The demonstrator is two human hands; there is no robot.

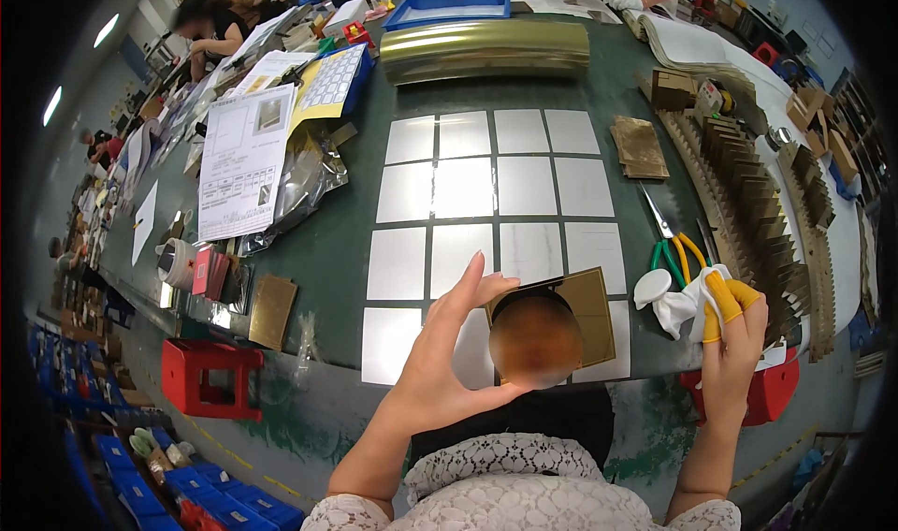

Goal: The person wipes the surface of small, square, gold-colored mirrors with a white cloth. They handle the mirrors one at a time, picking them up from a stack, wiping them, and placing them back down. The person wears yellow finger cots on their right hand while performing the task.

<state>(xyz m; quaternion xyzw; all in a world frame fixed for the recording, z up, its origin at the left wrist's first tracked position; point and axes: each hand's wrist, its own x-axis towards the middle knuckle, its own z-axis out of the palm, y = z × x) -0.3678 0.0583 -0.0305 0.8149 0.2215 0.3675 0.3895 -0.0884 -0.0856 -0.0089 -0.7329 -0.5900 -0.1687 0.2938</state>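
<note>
One mirrored panel [559, 327], gripped in left hand [440, 344], left of right hand [733, 333]

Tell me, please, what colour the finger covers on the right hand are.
The finger covers are yellow, clearest in the head view.

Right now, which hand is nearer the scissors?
Right. The right hand, gripping a white cloth, is just below and right of the scissors; the left hand, holding a mirrored plate, is farther off, lower left.

workshop | green worktable [334, 278] | gold metallic roll [485, 54] | scissors [665, 220] | blue bins [114, 451] | other people [231, 33] around tables
</note>
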